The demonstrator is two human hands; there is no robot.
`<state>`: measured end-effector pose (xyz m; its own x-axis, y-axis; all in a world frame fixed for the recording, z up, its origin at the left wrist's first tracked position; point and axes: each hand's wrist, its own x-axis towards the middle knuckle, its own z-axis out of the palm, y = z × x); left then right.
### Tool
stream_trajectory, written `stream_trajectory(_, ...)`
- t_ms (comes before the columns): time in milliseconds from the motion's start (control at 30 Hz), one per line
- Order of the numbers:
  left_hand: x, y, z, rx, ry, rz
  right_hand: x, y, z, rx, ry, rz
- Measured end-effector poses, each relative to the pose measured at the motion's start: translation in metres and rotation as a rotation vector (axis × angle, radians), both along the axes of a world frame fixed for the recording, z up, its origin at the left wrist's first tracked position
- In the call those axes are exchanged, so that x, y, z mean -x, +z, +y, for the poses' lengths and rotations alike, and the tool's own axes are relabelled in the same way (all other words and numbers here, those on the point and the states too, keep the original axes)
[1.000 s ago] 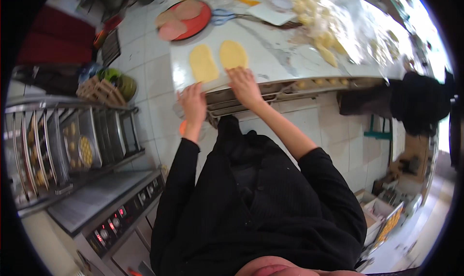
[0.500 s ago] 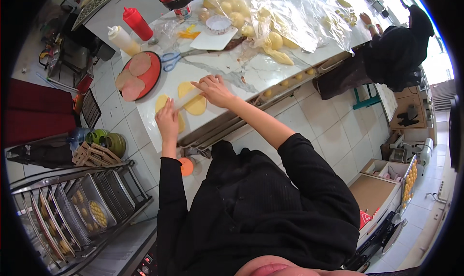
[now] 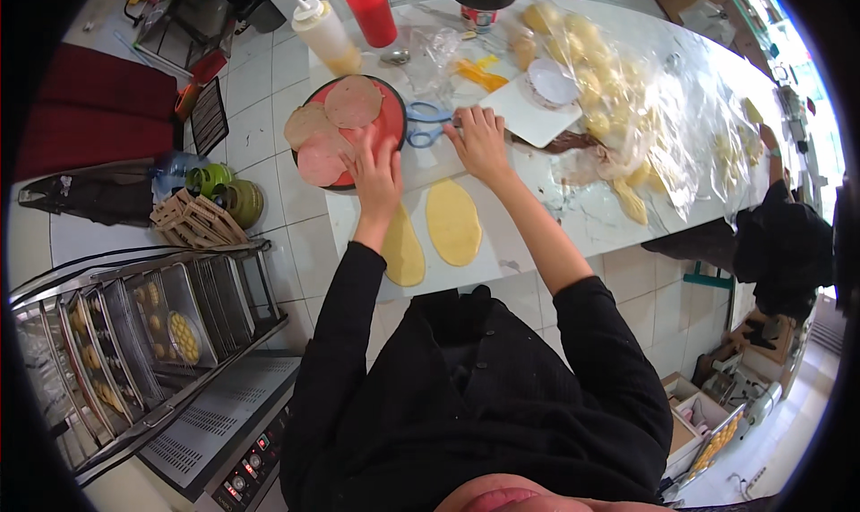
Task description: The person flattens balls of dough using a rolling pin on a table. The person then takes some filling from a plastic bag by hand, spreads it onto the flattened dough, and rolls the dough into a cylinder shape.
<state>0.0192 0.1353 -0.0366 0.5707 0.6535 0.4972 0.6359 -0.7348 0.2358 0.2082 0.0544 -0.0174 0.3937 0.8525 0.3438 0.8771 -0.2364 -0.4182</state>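
My left hand (image 3: pixel 374 176) reaches over the edge of a round red plate (image 3: pixel 391 118), its fingers spread at the slices of pink ham (image 3: pixel 324 158) lying there. My right hand (image 3: pixel 482 140) rests palm down with bent fingers, beside the blue-handled scissors (image 3: pixel 426 123) and partly covering them. Whether it grips anything under the fingers I cannot make out. On the table before me lie two flattened yellow dough pieces, one oval (image 3: pixel 454 223) and one longer sheet (image 3: pixel 404 250) partly behind my left wrist. The white rolling pin cannot be made out.
A white squeeze bottle (image 3: pixel 324 37) and a red one (image 3: pixel 368 10) stand behind the plate. A white board (image 3: pixel 530 109) carries a small bowl (image 3: pixel 554 84). Plastic-covered dough balls (image 3: pixel 591 73) spread over the right side. A tray rack (image 3: pixel 134 351) stands left; another person (image 3: pixel 779 248) is at right.
My hands have left the rolling pin and dough. The left has moved onto the ham plate, the right over to the scissors. The view has shifted closer to the table.
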Motion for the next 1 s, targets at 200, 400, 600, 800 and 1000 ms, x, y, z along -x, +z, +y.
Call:
stream_trajectory(200,-0.001,0.015,-0.024,0.142,-0.362,0.136,0.011,-0.009,-0.019,0.118,0.215,0.001)
stream_trajectory(400,-0.002,0.046,-0.037,0.107,-0.335,0.164,0.011,0.022,-0.027,0.283,0.196,0.038)
stream_trajectory(600,0.026,0.034,-0.077,0.428,-0.232,0.129,0.032,0.011,-0.085,0.203,0.232,0.156)
stream_trajectory(800,-0.002,0.022,-0.08,0.402,0.236,0.112,0.039,-0.006,-0.073,0.079,-0.021,-0.047)
stream_trajectory(1000,0.043,0.001,-0.154,0.071,0.134,0.259,0.078,-0.013,-0.149,0.148,-0.026,-0.16)
